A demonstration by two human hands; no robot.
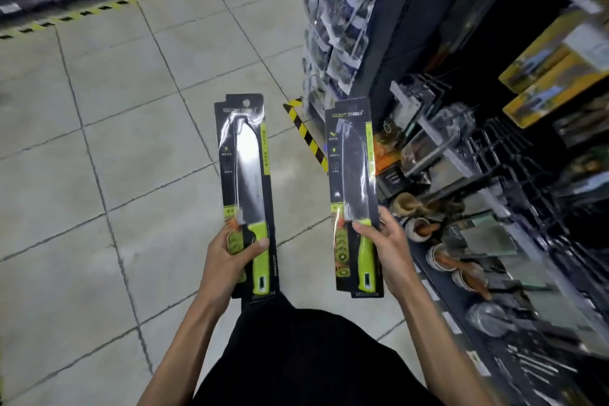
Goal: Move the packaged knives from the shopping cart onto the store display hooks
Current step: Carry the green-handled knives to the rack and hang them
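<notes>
Two packaged knives are held upright over the tiled floor, each a steel blade with a lime-green handle on a black card. My left hand (230,255) grips the lower part of the left packaged knife (245,175). My right hand (384,242) grips the handle end of the right packaged knife (354,181), close to the shelving. A hang hole shows at the top of the left card. The shopping cart is out of view. Dark wire display hooks (501,155) stick out of the shelving to the right of the right knife.
A dark store shelf unit (514,194) runs along the right with bowls, utensils and yellow boxes. Hanging packets (333,26) fill its end panel. Yellow-black hazard tape (304,132) marks the floor by the shelf base and along the far aisle.
</notes>
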